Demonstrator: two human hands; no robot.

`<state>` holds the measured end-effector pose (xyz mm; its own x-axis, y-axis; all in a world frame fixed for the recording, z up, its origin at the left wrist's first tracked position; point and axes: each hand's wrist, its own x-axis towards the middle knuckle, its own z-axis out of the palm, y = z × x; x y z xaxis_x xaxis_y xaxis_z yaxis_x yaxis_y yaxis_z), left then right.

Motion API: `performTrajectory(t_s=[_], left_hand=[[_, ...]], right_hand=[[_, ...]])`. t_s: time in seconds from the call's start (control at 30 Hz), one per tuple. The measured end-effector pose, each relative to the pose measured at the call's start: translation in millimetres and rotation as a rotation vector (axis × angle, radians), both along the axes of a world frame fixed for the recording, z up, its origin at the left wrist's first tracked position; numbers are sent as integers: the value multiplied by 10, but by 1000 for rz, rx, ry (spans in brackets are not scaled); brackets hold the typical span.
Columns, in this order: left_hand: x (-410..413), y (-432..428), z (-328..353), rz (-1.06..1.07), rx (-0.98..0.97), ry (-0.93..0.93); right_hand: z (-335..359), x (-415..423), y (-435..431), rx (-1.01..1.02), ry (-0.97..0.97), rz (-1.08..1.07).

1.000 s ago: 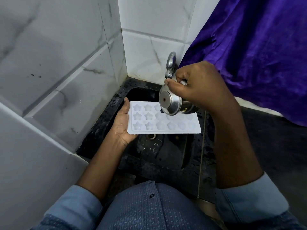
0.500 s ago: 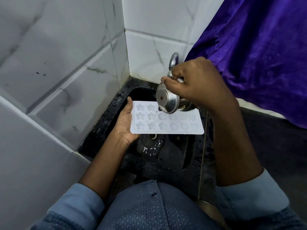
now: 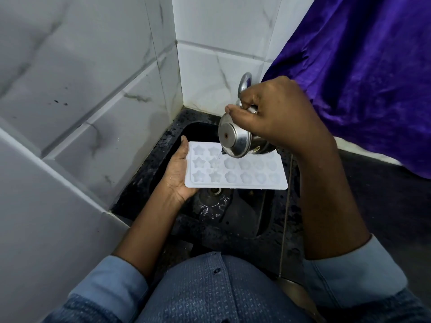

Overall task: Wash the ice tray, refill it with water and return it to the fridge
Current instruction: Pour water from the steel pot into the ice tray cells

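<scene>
A white ice tray (image 3: 242, 176) with star-shaped and round moulds is held level over a black sink (image 3: 235, 215). My left hand (image 3: 177, 173) grips its left edge from beneath. My right hand (image 3: 277, 117) holds a small steel cup (image 3: 234, 139) tipped sideways above the tray's upper left part. A thin stream of water falls from the cup's rim into the moulds. A chrome tap (image 3: 245, 83) on the back wall is partly hidden behind my right hand.
White marble-look tiled walls (image 3: 93, 89) close in the left and back of the sink. A purple cloth (image 3: 363, 73) hangs at the right over a dark countertop (image 3: 384, 206). The sink drain (image 3: 214, 191) shows below the tray with water pooled near it.
The cup has tipped further and shifted slightly left over the tray, and water now runs from it. My left hand keeps the tray steady.
</scene>
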<state>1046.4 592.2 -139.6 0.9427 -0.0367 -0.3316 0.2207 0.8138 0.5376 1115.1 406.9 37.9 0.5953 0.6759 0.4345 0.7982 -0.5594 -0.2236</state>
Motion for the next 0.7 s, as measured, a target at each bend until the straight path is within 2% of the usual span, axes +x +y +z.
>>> performTrajectory(t_s=[0.7], left_hand=[[40,-16,-78,-78,-109,-46]], right_hand=[[22,-90,241,12,-10,50]])
